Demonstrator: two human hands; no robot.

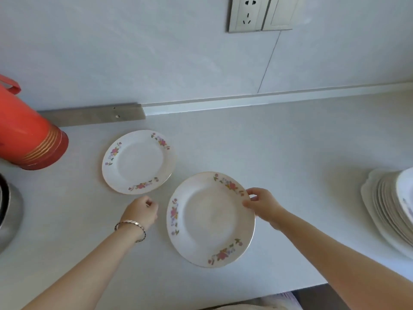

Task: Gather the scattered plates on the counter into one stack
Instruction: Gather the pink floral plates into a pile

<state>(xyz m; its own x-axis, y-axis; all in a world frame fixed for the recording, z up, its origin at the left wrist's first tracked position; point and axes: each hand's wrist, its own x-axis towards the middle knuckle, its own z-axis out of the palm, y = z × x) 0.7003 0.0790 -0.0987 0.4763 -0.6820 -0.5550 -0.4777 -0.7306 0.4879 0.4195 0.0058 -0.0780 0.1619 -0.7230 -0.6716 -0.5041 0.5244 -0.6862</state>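
Note:
Two white plates with pink flower sprays on their rims are on the pale counter. The nearer plate [210, 218] is held at its right rim by my right hand [262, 203], thumb on top, fingers under the edge. The farther plate [138, 161] lies flat to the upper left, untouched. My left hand [142, 211], with a bracelet on the wrist, hovers between the two plates, fingers curled in and holding nothing. A tall stack of white plates [390, 204] stands at the right edge of the counter.
A red thermos [26, 133] stands at the far left, with a metal pot [10, 211] in front of it. The wall behind carries a socket panel [248, 14]. The counter's front edge [290, 289] runs along the bottom right.

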